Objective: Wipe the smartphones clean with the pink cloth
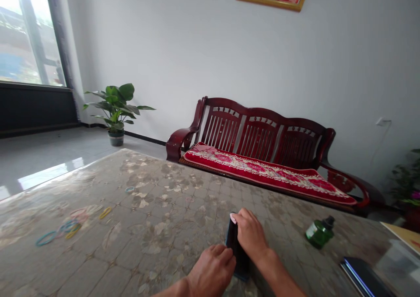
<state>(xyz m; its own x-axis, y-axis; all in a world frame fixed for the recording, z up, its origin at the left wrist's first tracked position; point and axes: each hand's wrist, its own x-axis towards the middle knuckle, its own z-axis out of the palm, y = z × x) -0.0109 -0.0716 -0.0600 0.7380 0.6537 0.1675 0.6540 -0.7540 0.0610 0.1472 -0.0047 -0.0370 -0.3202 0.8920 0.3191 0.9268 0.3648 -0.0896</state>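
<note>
My right hand [250,234] is curled over the top of a dark flat slab, perhaps a phone or case [233,240], standing on edge on the patterned table [157,200]. My left hand [213,271] presses against the slab's near left side with its fingers bent around it. Both hands grip the slab near the table's front middle.
Several coloured rubber bands [67,229] lie scattered at the table's left. A small green bottle [320,232] lies on its side at the right, with a dark tablet-like thing [362,277] nearer the right edge. Behind the table stand a red wooden bench [262,157] and a potted plant [115,109].
</note>
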